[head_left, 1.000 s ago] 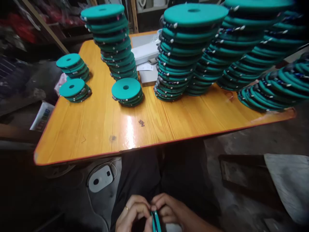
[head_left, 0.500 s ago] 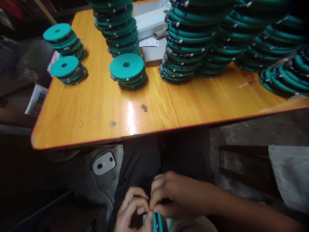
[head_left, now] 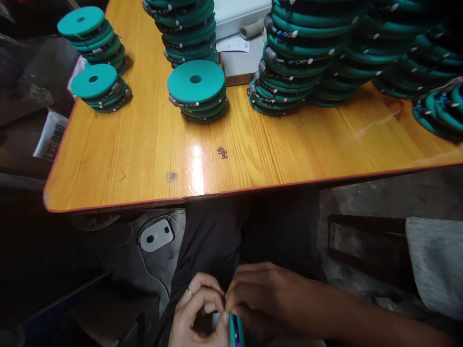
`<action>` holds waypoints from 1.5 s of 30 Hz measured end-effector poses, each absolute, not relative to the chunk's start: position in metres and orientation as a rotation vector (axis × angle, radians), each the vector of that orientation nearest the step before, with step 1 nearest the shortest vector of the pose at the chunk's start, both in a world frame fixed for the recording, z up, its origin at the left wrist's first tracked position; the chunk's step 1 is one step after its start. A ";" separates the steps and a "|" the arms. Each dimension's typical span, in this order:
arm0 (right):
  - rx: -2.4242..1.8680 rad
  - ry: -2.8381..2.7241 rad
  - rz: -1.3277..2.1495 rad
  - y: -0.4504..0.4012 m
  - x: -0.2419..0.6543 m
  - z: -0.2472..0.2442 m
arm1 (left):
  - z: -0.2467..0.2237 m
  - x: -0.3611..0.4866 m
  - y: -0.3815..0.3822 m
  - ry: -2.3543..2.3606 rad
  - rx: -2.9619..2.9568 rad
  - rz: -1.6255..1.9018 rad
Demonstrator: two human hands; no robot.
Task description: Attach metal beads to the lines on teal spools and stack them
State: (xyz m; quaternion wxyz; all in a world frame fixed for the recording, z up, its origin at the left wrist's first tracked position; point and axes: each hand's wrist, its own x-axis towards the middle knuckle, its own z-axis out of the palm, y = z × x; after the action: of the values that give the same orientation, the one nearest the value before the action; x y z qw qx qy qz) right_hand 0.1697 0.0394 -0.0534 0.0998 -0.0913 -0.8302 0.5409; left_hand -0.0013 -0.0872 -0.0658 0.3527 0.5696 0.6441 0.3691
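Low in the view, over my lap, a green spool (head_left: 232, 332) stands on edge, cut off by the bottom of the picture. Dark cord with a purple patch shows in its groove. My left hand (head_left: 197, 311), a ring on one finger, is closed on the spool, thumb against its near rim. My right hand (head_left: 262, 294) is closed at the spool's top edge, fingertips meeting the left thumb and fingers. Whatever its fingers pinch is too small or hidden to make out. Several tiny dark rings or links (head_left: 222, 153) lie on the wooden table ahead.
Green spools wound with dark cord stand in short stacks (head_left: 197, 84) and tall stacks (head_left: 289, 62) on the table (head_left: 155, 159). A white box (head_left: 238, 19) sits behind them. Below are a white device with a cable (head_left: 156, 236) and, at right, a dark stool frame (head_left: 365, 241).
The camera view has shifted, so the table and stacks sit slightly higher. My right hand has turned a little, its fingers lying flatter over the spool's edge. The left hand keeps its hold.
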 end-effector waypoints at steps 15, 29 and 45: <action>0.024 -2.746 1.270 0.035 0.171 -0.057 | -0.070 0.004 -0.088 1.542 1.117 1.041; -0.233 -2.532 1.746 0.026 0.183 -0.061 | -0.086 0.006 -0.111 1.313 0.847 1.033; -0.781 -2.083 1.901 0.033 0.194 -0.033 | -0.075 -0.004 -0.082 1.222 0.853 1.046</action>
State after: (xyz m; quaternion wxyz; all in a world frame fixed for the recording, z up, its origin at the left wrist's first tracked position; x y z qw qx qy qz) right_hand 0.1936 0.0334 -0.0333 0.1076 -0.2653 -0.7077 0.6459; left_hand -0.0041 -0.0817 -0.0753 0.6135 0.3699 0.5300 0.4537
